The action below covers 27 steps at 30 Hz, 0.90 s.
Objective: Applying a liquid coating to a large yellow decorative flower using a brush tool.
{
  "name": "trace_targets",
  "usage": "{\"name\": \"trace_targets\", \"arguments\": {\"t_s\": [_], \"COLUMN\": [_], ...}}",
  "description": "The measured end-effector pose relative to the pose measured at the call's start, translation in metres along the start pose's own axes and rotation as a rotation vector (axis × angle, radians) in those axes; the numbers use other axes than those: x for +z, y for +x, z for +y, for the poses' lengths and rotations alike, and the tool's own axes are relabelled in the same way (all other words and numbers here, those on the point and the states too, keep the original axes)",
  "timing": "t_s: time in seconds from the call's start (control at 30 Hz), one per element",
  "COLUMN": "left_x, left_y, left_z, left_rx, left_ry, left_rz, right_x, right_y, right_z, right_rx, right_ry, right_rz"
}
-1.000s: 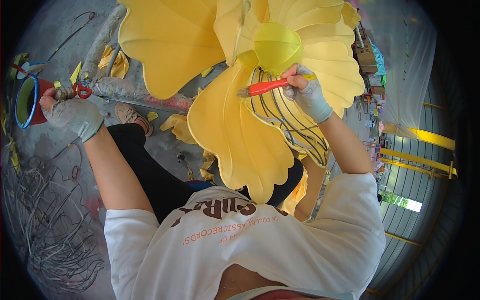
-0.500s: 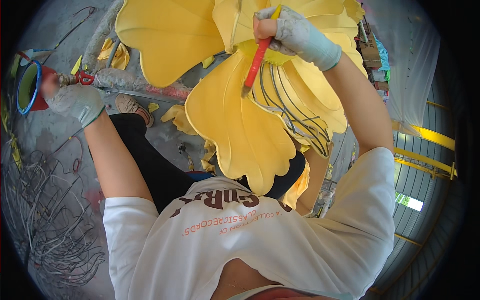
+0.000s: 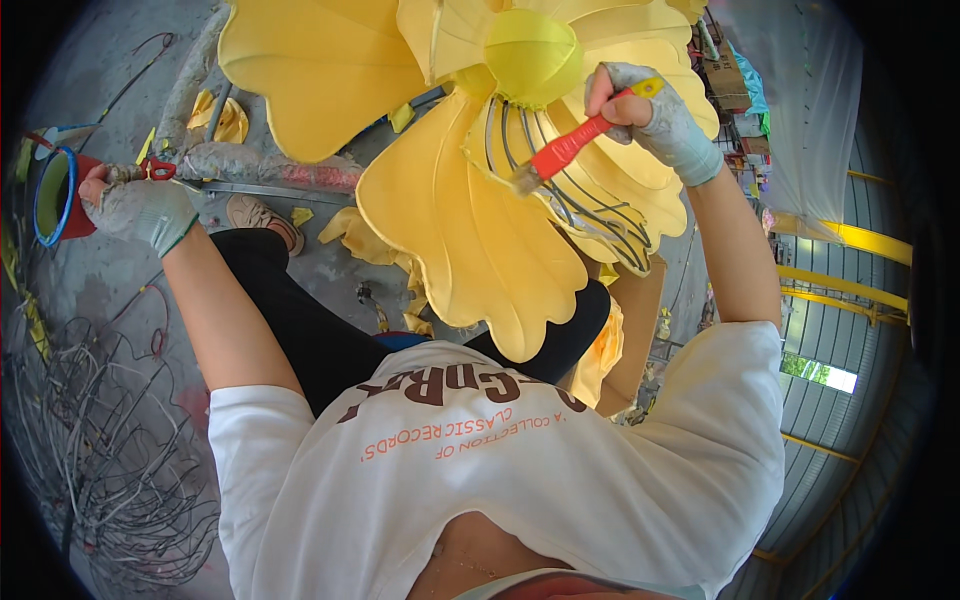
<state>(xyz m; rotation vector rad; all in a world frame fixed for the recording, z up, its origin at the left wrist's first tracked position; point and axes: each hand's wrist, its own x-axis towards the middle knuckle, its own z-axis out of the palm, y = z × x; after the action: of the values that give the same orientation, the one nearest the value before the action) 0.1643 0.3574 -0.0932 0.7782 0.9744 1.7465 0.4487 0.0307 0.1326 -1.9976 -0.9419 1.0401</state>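
My right hand [image 3: 665, 120], in a pale work glove with bare fingertips, is closed around a red paintbrush [image 3: 568, 150] with a yellow handle end. Its bristles are at the inner edge of a large yellow fabric petal [image 3: 470, 230], beside bare grey wires [image 3: 600, 215]; whether they touch is unclear. The petal belongs to a big artificial flower with a yellow-green ball centre [image 3: 533, 58]. Out at the left, my gloved left hand [image 3: 145, 208] grips a red bucket [image 3: 82, 195] with a blue rim. Red-handled scissors [image 3: 157, 168] show just beyond that hand; I cannot tell whether they lie on the floor.
A tangle of grey wire [image 3: 120, 460] covers the floor at lower left. A wrapped pole [image 3: 250, 165] and yellow fabric scraps [image 3: 355, 235] lie beyond my leg. A cardboard box [image 3: 635, 330] stands right of my knee. Plastic sheeting [image 3: 805, 110] hangs at far right.
My right hand has moved right and down, and the brush has swung from steep to slanted, its bristles now further right along the petal edge. The flower's ball centre shows more fully.
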Motion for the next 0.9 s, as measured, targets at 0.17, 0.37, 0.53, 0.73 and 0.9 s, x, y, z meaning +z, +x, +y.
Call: {"name": "trace_targets", "arguments": {"t_s": [0.17,0.37,0.53,0.73,0.9], "left_x": [0.003,0.010,0.007,0.008,0.015], "left_y": [-0.006,-0.016,-0.016,-0.012,-0.024], "left_z": [0.002,0.012,0.011,0.010,0.029], "left_rx": [0.032,0.021,0.025,0.031,-0.086], "left_ry": [0.032,0.038,0.049,0.050,0.012], "left_rz": [-0.004,-0.013,-0.020,-0.025,0.050], "right_x": [-0.010,0.004,0.028,0.007,0.056], "right_y": [-0.030,-0.043,-0.040,-0.042,-0.032], "right_z": [0.001,-0.025,-0.038,-0.037,-0.057], "right_rx": [0.016,0.030,-0.174,-0.257,-0.276], "right_ry": [-0.023,-0.194,-0.279,-0.470,-0.430], "right_rz": [0.097,0.229,0.118,0.164,0.093]}}
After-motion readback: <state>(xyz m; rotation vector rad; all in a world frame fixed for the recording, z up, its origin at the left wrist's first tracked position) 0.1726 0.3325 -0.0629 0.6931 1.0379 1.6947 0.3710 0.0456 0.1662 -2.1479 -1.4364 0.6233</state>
